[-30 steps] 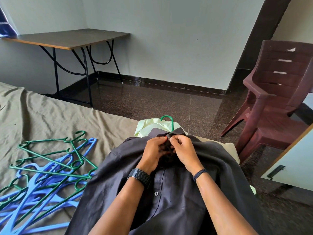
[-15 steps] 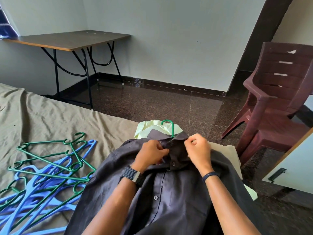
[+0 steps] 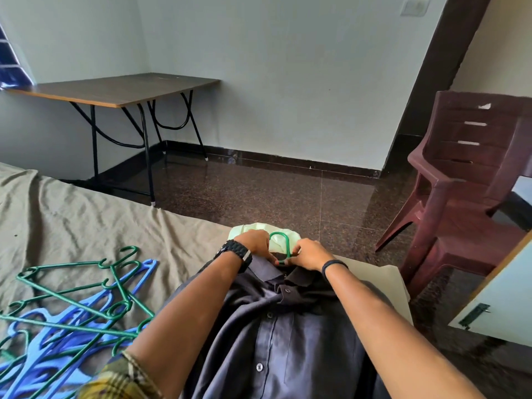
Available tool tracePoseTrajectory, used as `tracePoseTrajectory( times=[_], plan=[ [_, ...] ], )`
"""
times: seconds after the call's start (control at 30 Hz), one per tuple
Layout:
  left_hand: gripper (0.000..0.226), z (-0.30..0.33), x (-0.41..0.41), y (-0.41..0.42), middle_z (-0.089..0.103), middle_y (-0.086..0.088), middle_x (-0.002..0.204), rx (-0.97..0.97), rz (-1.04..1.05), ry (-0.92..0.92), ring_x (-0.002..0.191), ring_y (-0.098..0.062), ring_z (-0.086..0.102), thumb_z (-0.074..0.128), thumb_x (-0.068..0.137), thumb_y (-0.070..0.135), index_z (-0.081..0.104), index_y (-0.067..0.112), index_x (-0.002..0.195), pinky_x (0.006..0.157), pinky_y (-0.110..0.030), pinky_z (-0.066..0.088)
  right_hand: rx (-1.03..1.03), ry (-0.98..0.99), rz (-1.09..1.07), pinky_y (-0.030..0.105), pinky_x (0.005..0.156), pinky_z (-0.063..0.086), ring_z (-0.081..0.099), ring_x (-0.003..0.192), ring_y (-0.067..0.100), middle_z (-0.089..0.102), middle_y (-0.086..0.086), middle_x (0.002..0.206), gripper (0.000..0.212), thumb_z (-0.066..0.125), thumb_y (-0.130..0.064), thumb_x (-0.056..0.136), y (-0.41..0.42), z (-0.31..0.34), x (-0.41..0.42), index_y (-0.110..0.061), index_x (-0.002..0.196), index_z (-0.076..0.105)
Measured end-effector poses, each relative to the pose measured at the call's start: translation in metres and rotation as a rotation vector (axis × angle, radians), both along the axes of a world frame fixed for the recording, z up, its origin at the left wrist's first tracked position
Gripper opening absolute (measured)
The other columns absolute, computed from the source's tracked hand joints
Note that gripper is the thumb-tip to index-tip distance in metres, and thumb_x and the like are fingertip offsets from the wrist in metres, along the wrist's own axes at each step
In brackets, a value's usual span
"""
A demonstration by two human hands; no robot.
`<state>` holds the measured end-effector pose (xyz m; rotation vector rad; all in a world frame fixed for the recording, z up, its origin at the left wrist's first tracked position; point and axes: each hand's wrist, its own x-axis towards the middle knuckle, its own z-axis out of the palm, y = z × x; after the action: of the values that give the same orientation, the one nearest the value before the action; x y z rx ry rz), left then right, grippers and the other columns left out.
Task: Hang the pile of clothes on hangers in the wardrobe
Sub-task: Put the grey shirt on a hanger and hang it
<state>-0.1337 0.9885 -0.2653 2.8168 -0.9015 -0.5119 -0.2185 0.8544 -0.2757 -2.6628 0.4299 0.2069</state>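
A dark grey button shirt (image 3: 288, 335) lies face up on the bed, buttoned at the front. The hook of a green hanger (image 3: 280, 240) sticks out of its collar. My left hand (image 3: 256, 243) and my right hand (image 3: 309, 254) sit on either side of the hook at the collar, fingers curled on the collar fabric. A pale green garment (image 3: 256, 228) lies beyond the collar, and a cream one (image 3: 383, 283) shows under the shirt on the right.
A tangle of green and blue hangers (image 3: 63, 321) lies on the olive bedsheet (image 3: 72, 226) to the left. A maroon plastic chair (image 3: 466, 185) stands at the right, with a white cabinet door (image 3: 501, 298) near it. A wooden table (image 3: 115, 90) stands by the far wall.
Both hands moved from the shirt's top button up to the back of the collar beside the hanger hook. The collar now lies folded down and the hook shows more fully.
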Motion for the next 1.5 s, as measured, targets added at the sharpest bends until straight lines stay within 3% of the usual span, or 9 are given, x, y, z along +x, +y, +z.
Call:
tracePoseTrajectory(
  times=[0.2, 0.37, 0.53, 0.73, 0.97, 1.2, 1.33, 1.43, 1.5],
  plan=[
    [0.046, 0.005, -0.004, 0.0, 0.06, -0.007, 0.12, -0.071, -0.08, -0.07, 0.11, -0.024, 0.054, 0.077, 0.077, 0.033, 0.058, 0.012, 0.113, 0.083, -0.027, 0.039, -0.054, -0.03, 0.045, 0.033, 0.09, 0.044, 0.054, 0.114, 0.03, 0.058, 0.014, 0.124, 0.029, 0.068, -0.029, 0.087, -0.01, 0.008, -0.011, -0.014, 0.111, 0.061],
    [0.036, 0.038, -0.006, 0.006, 0.061, -0.01, 0.117, -0.168, -0.093, -0.133, 0.109, -0.028, 0.056, 0.071, 0.082, 0.027, 0.059, 0.009, 0.111, 0.085, -0.031, 0.043, -0.18, -0.27, 0.024, 0.035, 0.074, 0.046, 0.06, 0.1, 0.029, 0.063, 0.007, 0.113, 0.015, 0.059, -0.032, 0.093, -0.008, 0.048, -0.026, -0.019, 0.101, 0.059],
    [0.026, 0.123, -0.022, 0.002, 0.066, -0.011, 0.102, -0.374, -0.113, -0.279, 0.095, -0.027, 0.059, 0.071, 0.081, 0.027, 0.066, 0.007, 0.096, 0.075, -0.029, 0.044, -0.248, -0.511, -0.011, 0.041, 0.081, 0.051, 0.06, 0.105, 0.031, 0.066, 0.005, 0.113, 0.021, 0.056, -0.032, 0.094, -0.014, 0.121, -0.048, -0.021, 0.112, 0.058],
    [0.015, 0.258, -0.066, -0.012, 0.06, -0.003, 0.078, -0.768, -0.115, -0.365, 0.076, -0.02, 0.054, 0.074, 0.075, 0.022, 0.059, 0.02, 0.075, 0.062, -0.026, 0.039, -0.131, -0.889, -0.116, 0.039, 0.08, 0.051, 0.063, 0.096, 0.028, 0.069, 0.006, 0.1, 0.011, 0.063, -0.028, 0.09, -0.032, 0.237, -0.087, -0.018, 0.094, 0.061],
    [0.032, 0.389, -0.134, 0.005, 0.069, -0.002, 0.091, -0.827, -0.427, -0.219, 0.081, -0.013, 0.061, 0.061, 0.083, 0.055, 0.065, 0.032, 0.104, 0.077, -0.026, 0.048, -0.132, -1.028, -0.148, 0.025, 0.078, 0.042, 0.06, 0.095, 0.018, 0.068, 0.006, 0.102, 0.017, 0.068, -0.023, 0.088, -0.061, 0.378, -0.17, -0.009, 0.096, 0.066],
    [0.027, 0.459, -0.19, -0.021, 0.052, 0.003, 0.061, -0.966, -0.378, -0.496, 0.061, -0.011, 0.046, 0.069, 0.085, 0.03, 0.058, 0.018, 0.064, 0.055, -0.024, 0.033, -0.259, -1.226, -0.109, 0.021, 0.072, 0.038, 0.056, 0.083, 0.009, 0.064, -0.004, 0.089, 0.013, 0.069, -0.029, 0.086, -0.043, 0.455, -0.222, -0.018, 0.085, 0.063],
    [0.011, 0.491, -0.205, -0.018, 0.063, 0.0, 0.077, -1.17, -0.34, -0.753, 0.078, -0.017, 0.057, 0.07, 0.083, 0.025, 0.065, 0.016, 0.077, 0.064, -0.025, 0.038, 0.317, -0.934, 0.116, 0.026, 0.099, 0.042, 0.053, 0.116, 0.017, 0.058, 0.001, 0.124, 0.024, 0.06, -0.03, 0.092, -0.048, 0.507, -0.272, -0.023, 0.115, 0.056],
    [0.01, 0.508, -0.209, -0.009, 0.066, -0.002, 0.086, -1.311, -0.304, -0.835, 0.082, -0.017, 0.059, 0.071, 0.081, 0.025, 0.065, 0.018, 0.086, 0.07, -0.025, 0.04, 0.216, -0.691, 0.076, 0.023, 0.086, 0.049, 0.058, 0.112, 0.017, 0.059, 0.003, 0.123, 0.041, 0.066, -0.019, 0.089, -0.059, 0.526, -0.313, -0.02, 0.127, 0.05],
    [0.01, 0.517, -0.211, -0.006, 0.066, -0.003, 0.086, -1.311, -0.304, -0.837, 0.083, -0.018, 0.059, 0.071, 0.082, 0.024, 0.065, 0.016, 0.085, 0.069, -0.024, 0.039, 0.065, -0.639, 0.065, 0.02, 0.077, 0.052, 0.066, 0.096, 0.016, 0.068, 0.005, 0.109, 0.024, 0.067, -0.012, 0.088, -0.063, 0.527, -0.325, -0.011, 0.111, 0.063]
  ],
)
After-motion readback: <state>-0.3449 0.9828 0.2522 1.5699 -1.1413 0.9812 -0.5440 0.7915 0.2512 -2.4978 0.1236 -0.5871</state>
